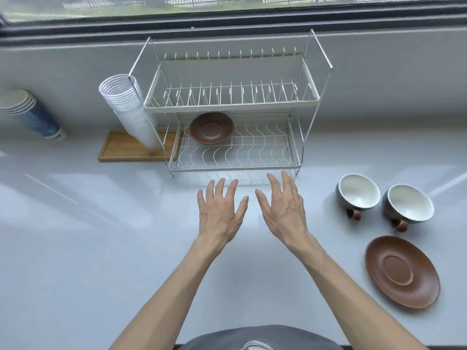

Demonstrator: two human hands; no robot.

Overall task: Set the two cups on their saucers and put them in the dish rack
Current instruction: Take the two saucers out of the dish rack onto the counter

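A two-tier wire dish rack (pixel 298 145) stands at the back of the counter. One brown saucer (pixel 211 127) lies on the left of its lower shelf. A second brown saucer (pixel 402 271) lies on the counter at the right. Two dark cups with white insides stand upright behind that saucer, one (pixel 358 190) to the left of the other (pixel 409 203), handles toward me. My left hand (pixel 221 210) and my right hand (pixel 284 210) hover side by side just in front of the rack, palms down, fingers spread, holding nothing.
A tall stack of white cups (pixel 129 107) leans on a wooden tray (pixel 121 150) left of the rack. A stack of blue paper cups (pixel 30 112) stands at the far left. A window ledge (pixel 227 29) runs along the back.
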